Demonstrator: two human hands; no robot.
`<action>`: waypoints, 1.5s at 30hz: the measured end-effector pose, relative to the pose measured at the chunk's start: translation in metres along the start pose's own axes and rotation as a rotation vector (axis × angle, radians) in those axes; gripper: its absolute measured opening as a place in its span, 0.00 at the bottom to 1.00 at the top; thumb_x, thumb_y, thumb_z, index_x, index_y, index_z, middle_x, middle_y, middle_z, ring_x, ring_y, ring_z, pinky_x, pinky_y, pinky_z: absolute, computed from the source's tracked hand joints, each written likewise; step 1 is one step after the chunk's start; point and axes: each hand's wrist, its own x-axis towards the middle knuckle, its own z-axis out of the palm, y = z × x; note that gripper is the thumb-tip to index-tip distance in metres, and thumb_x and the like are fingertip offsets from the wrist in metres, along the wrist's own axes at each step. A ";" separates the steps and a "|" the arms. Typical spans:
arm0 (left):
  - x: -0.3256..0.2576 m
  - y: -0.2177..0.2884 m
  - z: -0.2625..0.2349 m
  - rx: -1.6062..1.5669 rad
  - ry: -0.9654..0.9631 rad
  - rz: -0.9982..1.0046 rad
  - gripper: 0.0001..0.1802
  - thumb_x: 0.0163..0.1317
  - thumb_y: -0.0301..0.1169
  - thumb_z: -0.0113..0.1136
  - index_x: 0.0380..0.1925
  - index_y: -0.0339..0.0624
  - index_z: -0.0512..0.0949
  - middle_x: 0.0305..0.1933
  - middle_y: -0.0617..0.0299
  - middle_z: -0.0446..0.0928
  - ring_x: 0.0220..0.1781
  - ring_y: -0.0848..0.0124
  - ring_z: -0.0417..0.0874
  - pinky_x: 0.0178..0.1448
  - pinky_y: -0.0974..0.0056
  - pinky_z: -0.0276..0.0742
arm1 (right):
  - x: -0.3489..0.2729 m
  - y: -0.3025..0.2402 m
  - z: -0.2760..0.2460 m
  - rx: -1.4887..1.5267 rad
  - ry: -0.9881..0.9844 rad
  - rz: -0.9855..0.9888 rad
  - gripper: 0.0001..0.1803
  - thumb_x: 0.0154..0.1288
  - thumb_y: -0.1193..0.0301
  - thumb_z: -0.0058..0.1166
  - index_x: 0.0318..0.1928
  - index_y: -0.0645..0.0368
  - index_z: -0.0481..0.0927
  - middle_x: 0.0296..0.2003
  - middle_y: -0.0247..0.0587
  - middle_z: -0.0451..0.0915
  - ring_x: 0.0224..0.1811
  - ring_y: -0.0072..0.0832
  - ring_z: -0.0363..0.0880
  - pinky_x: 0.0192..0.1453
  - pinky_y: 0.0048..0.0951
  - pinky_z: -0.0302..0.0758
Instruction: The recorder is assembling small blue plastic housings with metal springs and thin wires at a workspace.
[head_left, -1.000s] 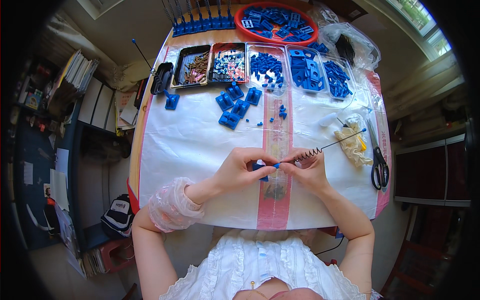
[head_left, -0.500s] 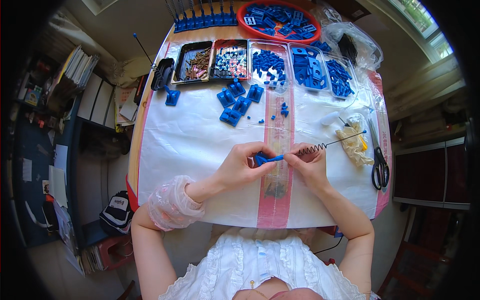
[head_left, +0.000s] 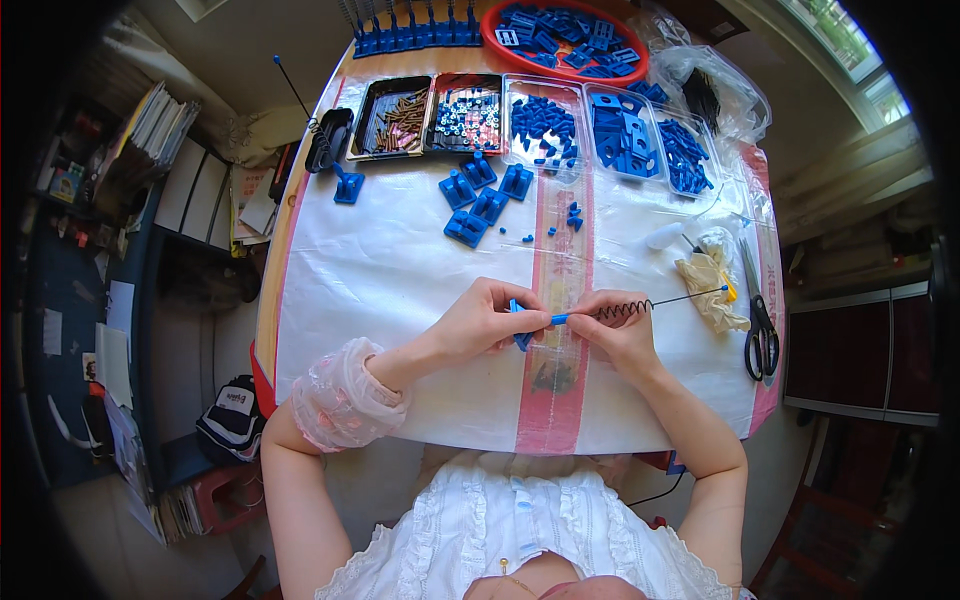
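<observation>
My left hand [head_left: 482, 320] is closed on a blue plastic base [head_left: 522, 341], mostly covered by the fingers. A narrow blue stem [head_left: 559, 319] spans the gap between my two hands. My right hand [head_left: 622, 338] pinches the end of a dark coil spring [head_left: 628, 308] at that stem. From the coil a thin straight rod runs to the right and ends in a small blue tip [head_left: 725, 288]. Whether the spring sits inside the stem is hidden by my fingertips. Beyond my hands lie several blue bases [head_left: 488, 206] and a few small blue plugs [head_left: 574, 222].
Trays of screws [head_left: 405, 125], nuts [head_left: 467, 118] and blue parts [head_left: 625, 140] line the far side. Behind them are a red basin [head_left: 635, 75] and a rack of springs [head_left: 420, 38]. Black-handled scissors [head_left: 761, 345] and a crumpled cloth [head_left: 712, 300] lie at right.
The blue base has turned in my left fingers, so its plate now stands more upright. The rod's blue tip has dropped a little. Both hands stay close together.
</observation>
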 end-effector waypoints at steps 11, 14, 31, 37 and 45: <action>0.003 0.003 -0.003 -0.059 -0.058 -0.091 0.12 0.68 0.35 0.65 0.40 0.36 0.86 0.32 0.64 0.84 0.20 0.86 0.69 0.20 0.77 0.57 | -0.001 -0.004 0.003 0.017 0.009 0.022 0.04 0.62 0.79 0.67 0.37 0.67 0.86 0.30 0.38 0.86 0.31 0.20 0.84 0.36 0.21 0.81; 0.003 -0.001 -0.003 -0.047 -0.051 -0.059 0.12 0.68 0.35 0.65 0.40 0.36 0.86 0.32 0.64 0.84 0.22 0.87 0.71 0.21 0.78 0.58 | 0.000 -0.003 0.003 0.014 -0.004 0.012 0.04 0.62 0.79 0.67 0.37 0.68 0.86 0.31 0.38 0.86 0.32 0.19 0.84 0.37 0.20 0.81; 0.000 -0.005 0.004 0.235 0.004 0.183 0.09 0.66 0.31 0.67 0.41 0.37 0.87 0.34 0.66 0.84 0.33 0.83 0.79 0.35 0.76 0.72 | -0.001 0.004 -0.004 -0.104 -0.069 -0.040 0.09 0.60 0.81 0.68 0.41 0.69 0.87 0.34 0.37 0.87 0.35 0.16 0.82 0.38 0.17 0.79; -0.005 0.000 0.008 0.379 0.073 0.291 0.09 0.65 0.31 0.67 0.40 0.38 0.87 0.33 0.67 0.83 0.31 0.84 0.78 0.32 0.76 0.71 | -0.001 0.000 -0.003 -0.066 -0.081 -0.010 0.09 0.60 0.81 0.68 0.42 0.69 0.87 0.35 0.37 0.86 0.35 0.15 0.82 0.37 0.16 0.78; -0.004 -0.002 0.008 0.398 0.071 0.321 0.08 0.65 0.30 0.67 0.39 0.36 0.87 0.32 0.67 0.83 0.30 0.84 0.77 0.30 0.75 0.70 | -0.002 0.001 -0.002 -0.106 -0.061 -0.026 0.07 0.59 0.80 0.69 0.39 0.67 0.88 0.31 0.34 0.85 0.30 0.13 0.78 0.31 0.16 0.72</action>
